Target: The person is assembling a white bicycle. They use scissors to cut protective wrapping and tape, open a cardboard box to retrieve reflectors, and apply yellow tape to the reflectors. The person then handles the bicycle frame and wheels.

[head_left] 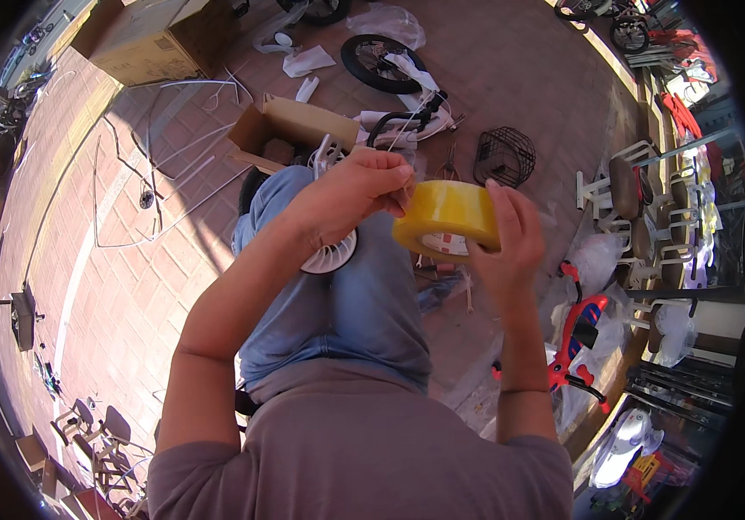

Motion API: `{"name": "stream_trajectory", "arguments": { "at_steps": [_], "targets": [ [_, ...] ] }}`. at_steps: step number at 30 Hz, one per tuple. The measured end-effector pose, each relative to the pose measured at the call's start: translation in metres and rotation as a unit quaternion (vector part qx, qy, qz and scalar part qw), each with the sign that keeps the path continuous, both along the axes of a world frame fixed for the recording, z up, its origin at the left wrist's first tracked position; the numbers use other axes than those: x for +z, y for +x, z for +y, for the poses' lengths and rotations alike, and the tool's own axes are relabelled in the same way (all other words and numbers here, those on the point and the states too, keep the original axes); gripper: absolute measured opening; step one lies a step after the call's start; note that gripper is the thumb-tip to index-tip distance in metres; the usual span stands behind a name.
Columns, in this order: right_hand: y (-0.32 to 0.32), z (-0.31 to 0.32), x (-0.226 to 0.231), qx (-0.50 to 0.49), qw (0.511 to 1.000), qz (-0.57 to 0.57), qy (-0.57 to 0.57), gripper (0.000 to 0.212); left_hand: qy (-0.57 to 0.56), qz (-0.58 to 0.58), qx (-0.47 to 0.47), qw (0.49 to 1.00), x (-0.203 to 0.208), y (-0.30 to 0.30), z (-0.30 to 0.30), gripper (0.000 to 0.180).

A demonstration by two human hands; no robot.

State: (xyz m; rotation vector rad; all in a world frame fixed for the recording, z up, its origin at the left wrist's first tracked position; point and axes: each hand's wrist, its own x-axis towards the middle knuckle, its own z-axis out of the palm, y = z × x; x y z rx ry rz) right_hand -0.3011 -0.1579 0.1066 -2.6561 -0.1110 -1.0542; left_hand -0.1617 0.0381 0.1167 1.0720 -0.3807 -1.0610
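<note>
My right hand (pixel 513 232) grips a wide roll of yellow packing tape (pixel 450 208) by its right side, thumb below and fingers over the outer edge. At the roll's left side my left hand (pixel 359 186) is closed in a pinch, with what looks like the clear loose end of the tape between thumb and fingertips. The roll is held tilted above my knees, its printed cardboard core facing me. Under my left wrist, a white spoked wheel (pixel 331 256) with a dark rim rests by my jeans; my forearm covers part of it.
An open cardboard box (pixel 307 121) stands beyond my knees. Behind it lie a black-tyred bicycle wheel (pixel 381 63) and plastic wrap. A black wire basket (pixel 505 158) sits on the brick paving, with pliers (pixel 449 163) nearby. A red-and-blue ride-on toy (pixel 579 334) stands at right.
</note>
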Motion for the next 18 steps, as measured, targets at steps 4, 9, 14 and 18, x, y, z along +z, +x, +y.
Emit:
{"name": "stream_trajectory", "arguments": {
  "at_steps": [4,9,14,18],
  "targets": [
    [0.008,0.006,-0.005,0.041,0.990,0.049,0.129,0.068,0.016,0.058,0.015,0.998,-0.005,0.017,0.017,0.022],
    [0.021,0.018,-0.001,0.066,0.984,0.083,0.145,0.064,0.028,0.013,0.018,0.999,-0.019,0.017,0.032,0.015],
    [0.035,0.021,0.013,0.135,0.985,0.108,-0.015,0.063,0.171,-0.198,0.018,0.965,-0.028,0.025,0.049,0.011],
    [0.069,0.023,0.028,0.232,0.956,0.132,-0.120,0.057,0.187,-0.151,0.082,0.967,-0.017,0.026,0.067,0.013]
  ]
}}
